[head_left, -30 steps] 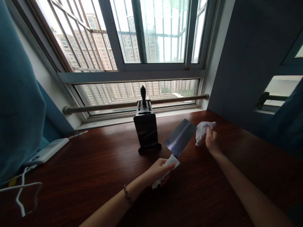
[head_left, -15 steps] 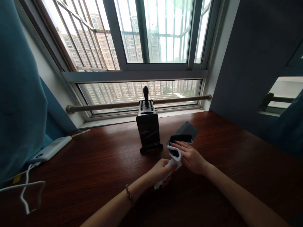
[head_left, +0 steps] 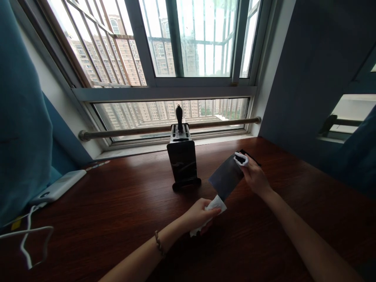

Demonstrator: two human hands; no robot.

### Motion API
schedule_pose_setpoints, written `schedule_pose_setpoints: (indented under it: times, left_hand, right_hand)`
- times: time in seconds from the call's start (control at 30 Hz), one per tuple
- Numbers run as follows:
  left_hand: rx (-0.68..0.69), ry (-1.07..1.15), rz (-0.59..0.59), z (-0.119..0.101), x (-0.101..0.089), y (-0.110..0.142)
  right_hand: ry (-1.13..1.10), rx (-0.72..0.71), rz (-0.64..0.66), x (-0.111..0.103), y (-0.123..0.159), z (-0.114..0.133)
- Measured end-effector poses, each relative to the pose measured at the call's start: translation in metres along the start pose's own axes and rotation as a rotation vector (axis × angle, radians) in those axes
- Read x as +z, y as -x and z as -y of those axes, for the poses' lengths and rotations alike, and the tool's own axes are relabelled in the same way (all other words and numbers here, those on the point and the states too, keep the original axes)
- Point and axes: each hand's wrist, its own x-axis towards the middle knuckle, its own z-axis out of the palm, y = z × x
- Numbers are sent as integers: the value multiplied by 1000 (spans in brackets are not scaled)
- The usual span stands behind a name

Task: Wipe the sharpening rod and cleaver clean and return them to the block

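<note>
A broad-bladed cleaver (head_left: 225,178) points away from me, tilted up to the right over the table. My left hand (head_left: 199,215) is closed round its handle end, with white tissue paper (head_left: 216,203) wrapped between fingers and handle; the handle itself is hidden. At the blade's far end, my right hand (head_left: 256,174) pinches a folded black and white cloth (head_left: 241,158) against the blade's upper right edge. Behind the cleaver, to its left, stands a knife block (head_left: 183,160) with a black front, and a black handle (head_left: 179,115) rises out of its top.
Both arms reach over a reddish-brown wooden table (head_left: 126,203). At its left edge lies a white power strip or charger-like box (head_left: 60,187) with a white cable (head_left: 28,250). A blue curtain (head_left: 25,109) hangs at the left. A metal rail (head_left: 126,132) crosses before the barred window.
My right hand has slid with the cloth away from the handle, up and right to the blade's far end, baring the blade. My left hand keeps its grip almost in place.
</note>
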Motion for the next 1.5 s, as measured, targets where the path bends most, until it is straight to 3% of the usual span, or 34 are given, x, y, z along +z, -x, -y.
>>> schedule_pose_setpoints:
  times: [0.17,0.37,0.47,0.73,1.0,1.13,1.3,1.5]
  left_hand:
    - [3,0,-12,3,-2,-2]
    - [-10,9,-50,3,-2,-4]
    - [-33,-14,-77,1,-1,-2]
    - [-11,-5,-41,6,-2,-4]
    - [-1,-31,5,1,-1,0]
    - [12,-8,11,3,-2,0]
    - [-14,80,-5,4,-5,-2]
    - [-11,226,-36,3,-13,-3]
  right_hand:
    - [40,-69,117,5,5,20]
    - [-91,-331,440,5,11,68]
    - [-139,-398,530,2,12,80]
    - [-109,-282,434,2,9,73]
    - [5,-35,115,-4,-3,18]
    - [52,21,43,-2,0,3]
    - [54,-48,107,3,4,18]
    - [-145,-307,424,6,9,55]
